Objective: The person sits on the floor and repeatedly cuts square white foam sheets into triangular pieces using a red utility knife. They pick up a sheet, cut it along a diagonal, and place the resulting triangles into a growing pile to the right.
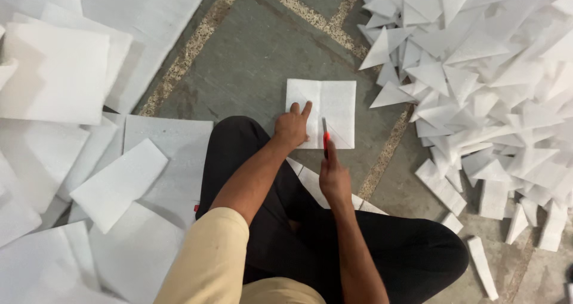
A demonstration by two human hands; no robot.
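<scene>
A white foam square [325, 104] lies on the grey stone floor in front of my crossed legs. My left hand [292, 125] presses down on its near left edge, fingers spread on the sheet. My right hand [333, 175] grips a red-handled cutter [325, 138], whose blade rests on the sheet along a diagonal cut line running toward the near right corner.
A big heap of cut white foam triangles [477, 71] fills the right side. Stacks of larger white foam sheets [59, 101] cover the left and near left floor. A few narrow foam strips [480, 265] lie near my right knee.
</scene>
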